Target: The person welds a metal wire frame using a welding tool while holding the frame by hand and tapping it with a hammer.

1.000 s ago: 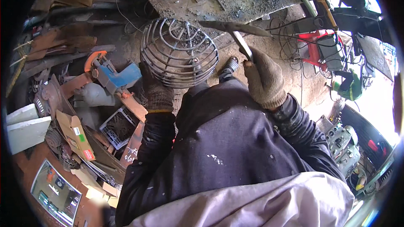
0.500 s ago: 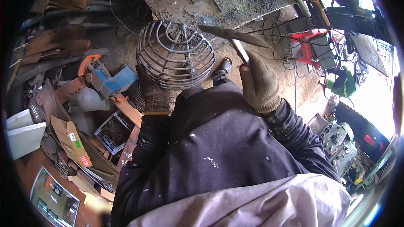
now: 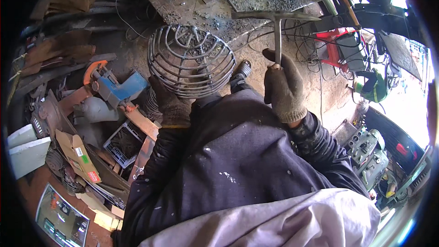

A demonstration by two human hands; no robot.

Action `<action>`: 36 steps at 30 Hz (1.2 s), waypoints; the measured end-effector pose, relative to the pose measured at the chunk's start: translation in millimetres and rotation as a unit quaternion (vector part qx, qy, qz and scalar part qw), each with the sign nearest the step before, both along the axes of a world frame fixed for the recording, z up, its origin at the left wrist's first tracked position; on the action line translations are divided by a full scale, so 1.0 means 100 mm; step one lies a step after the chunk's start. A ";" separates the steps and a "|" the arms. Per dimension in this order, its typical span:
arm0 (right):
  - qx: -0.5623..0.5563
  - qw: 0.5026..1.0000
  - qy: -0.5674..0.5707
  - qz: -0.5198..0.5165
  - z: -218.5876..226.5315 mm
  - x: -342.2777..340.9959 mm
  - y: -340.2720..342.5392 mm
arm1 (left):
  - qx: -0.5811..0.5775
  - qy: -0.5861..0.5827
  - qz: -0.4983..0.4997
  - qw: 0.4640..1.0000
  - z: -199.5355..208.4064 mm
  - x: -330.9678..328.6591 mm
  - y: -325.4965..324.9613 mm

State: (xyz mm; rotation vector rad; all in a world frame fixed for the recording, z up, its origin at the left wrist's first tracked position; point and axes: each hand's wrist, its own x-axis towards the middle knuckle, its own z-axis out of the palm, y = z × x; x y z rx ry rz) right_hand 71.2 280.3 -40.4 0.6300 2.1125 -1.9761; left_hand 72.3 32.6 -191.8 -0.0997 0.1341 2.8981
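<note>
The right hand (image 3: pixel 286 87) was wrapped around the handle of a hammer (image 3: pixel 278 32), right of centre; the handle ran up the frame, the head crosswise, one tip pointing left. The wire cage (image 3: pixel 192 69) sat upper centre-left, nearer the left hand (image 3: pixel 173 106) at its lower left side, whose fingers I couldn't make out, nor their grip.

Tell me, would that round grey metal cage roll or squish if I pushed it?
The round grey metal cage might roll if set down, since its sides curve. It probably won't squish: the metal looks thick. It may feel light, being mostly gaps.
</note>
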 end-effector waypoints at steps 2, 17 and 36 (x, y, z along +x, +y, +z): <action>0.016 0.999 0.013 0.027 -0.15 0.03 -0.02 | -0.160 -0.163 0.041 0.973 0.11 0.00 0.07; -0.091 0.994 -0.055 -0.012 0.05 -0.05 0.03 | -0.156 -0.257 0.028 0.953 -0.17 0.19 0.09; 0.018 0.988 -0.108 0.111 -0.15 -0.05 -0.08 | -0.126 -0.231 0.020 0.965 -0.11 0.19 0.17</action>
